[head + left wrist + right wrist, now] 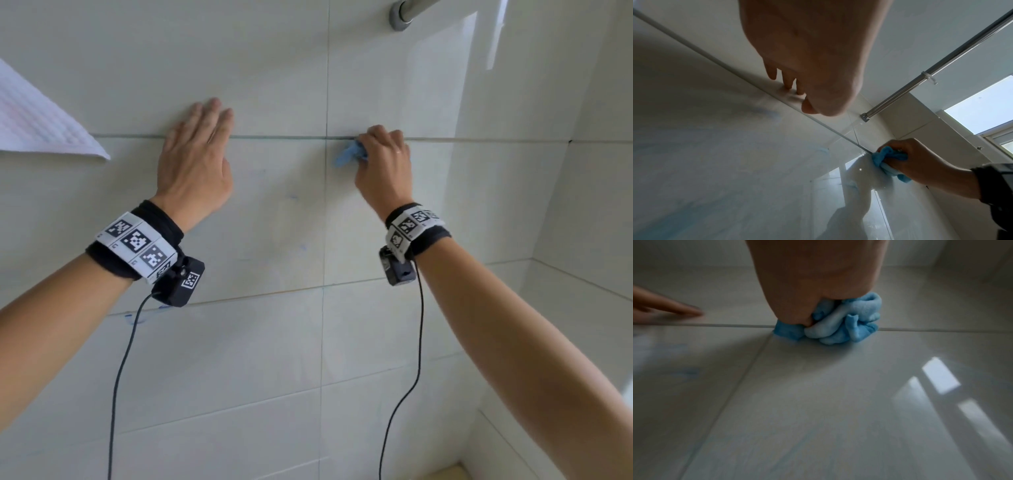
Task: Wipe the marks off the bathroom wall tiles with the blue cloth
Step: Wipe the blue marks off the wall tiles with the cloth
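Cloth (349, 155) sits bunched in the right hand (383, 164), fingers curled tight round it, pressed on the wall tiles (274, 212) right at the horizontal grout line (274, 137), just right of the vertical joint; it looks soft, pale blue and crumpled; faint blue marks (302, 246) lie lower and to the left, nearer the left hand (198, 161), which rests flat on the wall, fingers straight and close together; my guess is the wipe heads down-left.
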{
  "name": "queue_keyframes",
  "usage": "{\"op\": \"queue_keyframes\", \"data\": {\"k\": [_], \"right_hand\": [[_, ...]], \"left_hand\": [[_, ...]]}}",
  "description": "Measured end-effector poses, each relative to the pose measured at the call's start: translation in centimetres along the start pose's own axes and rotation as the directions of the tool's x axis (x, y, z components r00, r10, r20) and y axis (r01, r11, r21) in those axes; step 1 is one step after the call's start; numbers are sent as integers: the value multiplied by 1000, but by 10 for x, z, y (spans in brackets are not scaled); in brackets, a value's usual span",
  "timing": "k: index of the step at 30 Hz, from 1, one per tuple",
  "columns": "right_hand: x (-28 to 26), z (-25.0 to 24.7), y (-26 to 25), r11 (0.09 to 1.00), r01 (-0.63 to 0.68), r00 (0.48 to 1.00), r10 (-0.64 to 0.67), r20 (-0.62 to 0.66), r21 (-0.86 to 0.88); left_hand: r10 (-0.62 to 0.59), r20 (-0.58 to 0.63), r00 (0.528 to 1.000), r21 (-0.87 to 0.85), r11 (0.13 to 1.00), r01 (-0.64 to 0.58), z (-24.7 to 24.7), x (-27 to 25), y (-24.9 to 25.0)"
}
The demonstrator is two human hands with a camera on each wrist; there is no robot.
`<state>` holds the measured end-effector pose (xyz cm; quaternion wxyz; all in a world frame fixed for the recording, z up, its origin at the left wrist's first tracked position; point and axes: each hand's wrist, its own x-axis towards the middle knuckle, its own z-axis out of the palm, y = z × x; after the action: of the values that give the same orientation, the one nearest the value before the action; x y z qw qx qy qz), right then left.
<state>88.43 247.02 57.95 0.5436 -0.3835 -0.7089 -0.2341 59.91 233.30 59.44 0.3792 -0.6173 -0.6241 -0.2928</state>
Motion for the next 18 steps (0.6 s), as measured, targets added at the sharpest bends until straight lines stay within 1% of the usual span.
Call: {"op": "queue_keyframes", "data": {"k": [1, 3, 5, 6, 7, 9, 10, 12, 14, 15, 16, 17, 18], "right_hand": [[-3, -1, 8, 994, -107, 994, 108, -31, 29], [-4, 0, 5, 943, -313, 943, 323, -84, 116], [2, 3, -19, 891, -423, 894, 440, -83, 168], [5, 2, -33, 884, -428, 892, 446, -67, 187], [5, 4, -47, 900, -383, 914, 403, -58, 208], [-8, 12, -74, 951, -231, 970, 243, -32, 205], [-13, 17, -87, 971, -153, 987, 160, -23, 185], [-12, 19, -102, 987, -29, 1000, 29, 2, 155], [-5, 15, -101, 994, 84, 995, -87, 45, 63], [-2, 13, -95, 997, 79, 996, -80, 39, 25], [-1, 13, -88, 1000, 13, 1000, -13, 3, 26], [-2, 15, -85, 994, -87, 995, 90, -41, 71], [-5, 20, -88, 977, -181, 979, 190, -79, 117]], "left_hand": [[-2, 13, 1000, -1, 1000, 2, -2, -2, -3], [-1, 41, 999, 0, 1000, 1, -7, -4, -13], [-10, 46, 999, -1, 1000, 10, -13, -8, -26], [-11, 47, 999, -3, 1000, 11, -15, -9, -33], [-13, 50, 999, -5, 1000, 13, -17, -11, -38], [-28, 51, 998, -10, 1000, 29, -21, -13, -44], [-32, 52, 998, -11, 999, 32, -23, -13, -46], [-14, 63, 998, -13, 1000, 15, -24, -14, -51], [10, 61, 998, -17, 1000, -9, -25, -13, -55], [24, 69, 997, -18, 1000, -23, -26, -11, -57], [38, 78, 996, -19, 999, -36, -27, -9, -59], [48, 86, 995, -21, 999, -47, -29, -7, -63], [66, 94, 993, -25, 998, -64, -30, -6, -66]]}}
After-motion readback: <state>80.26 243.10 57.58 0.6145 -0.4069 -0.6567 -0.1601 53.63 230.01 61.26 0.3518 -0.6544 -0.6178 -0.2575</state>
